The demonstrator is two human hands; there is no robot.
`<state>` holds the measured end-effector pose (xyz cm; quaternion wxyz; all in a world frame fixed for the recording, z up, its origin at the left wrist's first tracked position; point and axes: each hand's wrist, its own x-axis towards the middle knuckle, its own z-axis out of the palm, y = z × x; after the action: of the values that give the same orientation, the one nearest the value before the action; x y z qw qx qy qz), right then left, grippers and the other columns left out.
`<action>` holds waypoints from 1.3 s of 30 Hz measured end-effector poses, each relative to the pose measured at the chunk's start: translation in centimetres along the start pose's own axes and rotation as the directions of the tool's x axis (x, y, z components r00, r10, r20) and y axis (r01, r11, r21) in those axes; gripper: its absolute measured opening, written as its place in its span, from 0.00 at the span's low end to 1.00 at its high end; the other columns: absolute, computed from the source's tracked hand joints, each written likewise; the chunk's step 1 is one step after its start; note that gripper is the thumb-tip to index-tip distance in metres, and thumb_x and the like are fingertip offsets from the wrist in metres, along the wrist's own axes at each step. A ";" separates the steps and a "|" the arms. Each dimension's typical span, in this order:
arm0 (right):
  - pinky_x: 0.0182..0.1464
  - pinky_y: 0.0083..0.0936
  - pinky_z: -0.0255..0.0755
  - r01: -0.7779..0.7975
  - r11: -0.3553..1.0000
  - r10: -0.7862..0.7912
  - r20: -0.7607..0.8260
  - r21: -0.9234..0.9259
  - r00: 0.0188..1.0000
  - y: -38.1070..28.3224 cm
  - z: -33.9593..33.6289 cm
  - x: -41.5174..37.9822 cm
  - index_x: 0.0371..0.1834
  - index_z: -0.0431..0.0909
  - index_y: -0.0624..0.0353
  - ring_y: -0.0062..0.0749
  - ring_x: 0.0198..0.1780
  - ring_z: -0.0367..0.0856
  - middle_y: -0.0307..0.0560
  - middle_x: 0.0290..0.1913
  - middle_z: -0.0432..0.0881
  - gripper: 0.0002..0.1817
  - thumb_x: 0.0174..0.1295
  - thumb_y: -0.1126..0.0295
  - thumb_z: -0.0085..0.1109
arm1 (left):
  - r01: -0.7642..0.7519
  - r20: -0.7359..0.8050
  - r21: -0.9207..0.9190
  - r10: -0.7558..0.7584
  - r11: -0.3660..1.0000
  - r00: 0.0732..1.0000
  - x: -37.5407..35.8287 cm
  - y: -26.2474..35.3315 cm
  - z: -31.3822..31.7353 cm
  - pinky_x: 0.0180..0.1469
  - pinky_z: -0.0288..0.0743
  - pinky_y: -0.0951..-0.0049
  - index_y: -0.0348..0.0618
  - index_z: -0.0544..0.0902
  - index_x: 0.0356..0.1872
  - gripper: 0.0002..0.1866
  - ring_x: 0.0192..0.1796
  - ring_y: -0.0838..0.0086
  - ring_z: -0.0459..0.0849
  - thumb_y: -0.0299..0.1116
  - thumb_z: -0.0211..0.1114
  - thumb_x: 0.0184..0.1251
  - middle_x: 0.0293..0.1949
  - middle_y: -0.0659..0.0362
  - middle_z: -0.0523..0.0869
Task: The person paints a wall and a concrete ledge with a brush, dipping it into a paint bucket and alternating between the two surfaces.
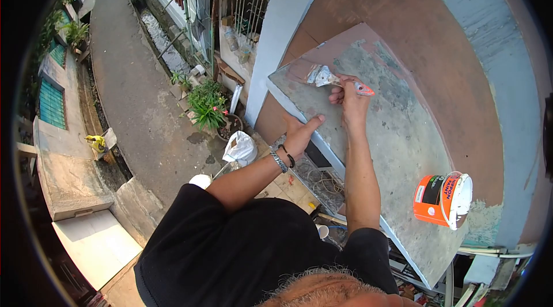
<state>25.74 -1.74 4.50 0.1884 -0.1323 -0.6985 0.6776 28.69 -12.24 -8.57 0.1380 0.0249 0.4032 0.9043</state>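
My right hand [349, 97] is closed around the orange handle of a wide paintbrush [324, 76]. White and grey paint cakes the brush, and its bristles point left onto the surface of a grey slab [391, 140]. A brownish wet-looking patch lies around the bristles near the slab's far left corner. At the slab's left edge my left hand [298, 136] grips the rim, thumb on top and the other fingers partly hidden beyond the edge. An orange and white paint bucket [427, 199], smeared with white paint, stands on the slab to the right.
A brown wall with a blue-grey band [489, 25] borders the slab's far and right sides. Down to the left are a white sack [239, 148], a potted plant [207, 105], a narrow paved lane [135, 71] and a water channel [164, 42]. Several tools lie below the slab.
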 end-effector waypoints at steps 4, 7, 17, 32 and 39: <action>0.23 0.20 0.70 0.063 0.997 -0.064 -0.020 -0.045 0.998 -2.0 -0.9 -0.2 0.41 0.82 0.65 0.23 0.19 0.76 0.43 0.24 0.79 0.12 0.64 0.69 0.53 | -0.015 -0.011 -0.004 0.015 1.000 1.000 -0.2 0.7 0.5 0.66 0.65 0.67 0.35 0.52 0.60 0.39 0.62 0.68 0.70 0.31 0.72 0.58 0.60 0.49 0.68; 0.23 0.20 0.70 0.051 0.998 -0.049 0.043 -0.046 0.998 -2.4 2.9 -2.4 0.40 0.82 0.65 0.22 0.19 0.76 0.42 0.24 0.79 0.12 0.64 0.68 0.55 | -0.002 0.000 -0.005 0.002 1.000 1.000 -0.3 0.7 0.2 0.66 0.65 0.67 0.35 0.53 0.60 0.39 0.62 0.68 0.71 0.31 0.73 0.57 0.60 0.49 0.69; 0.21 0.21 0.69 0.095 0.995 -0.097 -0.073 -0.032 0.993 -2.1 -0.2 -0.6 0.37 0.82 0.65 0.23 0.18 0.76 0.42 0.21 0.78 0.09 0.64 0.69 0.56 | -0.063 -0.030 0.088 0.066 0.994 0.997 -0.6 1.8 0.9 0.65 0.66 0.67 0.33 0.54 0.61 0.40 0.61 0.68 0.72 0.33 0.73 0.56 0.59 0.50 0.70; 0.20 0.23 0.71 0.094 0.996 -0.094 -0.174 -0.007 0.980 -0.8 0.4 3.5 0.37 0.80 0.67 0.28 0.18 0.78 0.46 0.22 0.81 0.10 0.64 0.69 0.56 | -0.018 -0.025 0.064 0.020 0.998 0.999 -0.9 1.9 1.0 0.60 0.72 0.65 0.39 0.55 0.65 0.38 0.62 0.66 0.72 0.32 0.71 0.60 0.59 0.52 0.71; 0.22 0.22 0.72 0.164 0.985 -0.171 -0.168 -0.052 0.971 -1.4 -0.8 4.0 0.34 0.81 0.65 0.26 0.19 0.79 0.45 0.22 0.80 0.10 0.64 0.68 0.57 | 0.126 0.028 0.065 -0.128 0.990 0.991 -1.3 3.6 0.8 0.64 0.66 0.69 0.33 0.57 0.61 0.39 0.60 0.69 0.73 0.36 0.74 0.58 0.58 0.52 0.72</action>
<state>22.60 0.63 6.21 0.3017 -0.1342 -0.7009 0.6322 29.28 -14.32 -5.31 0.2009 0.0179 0.4300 0.8800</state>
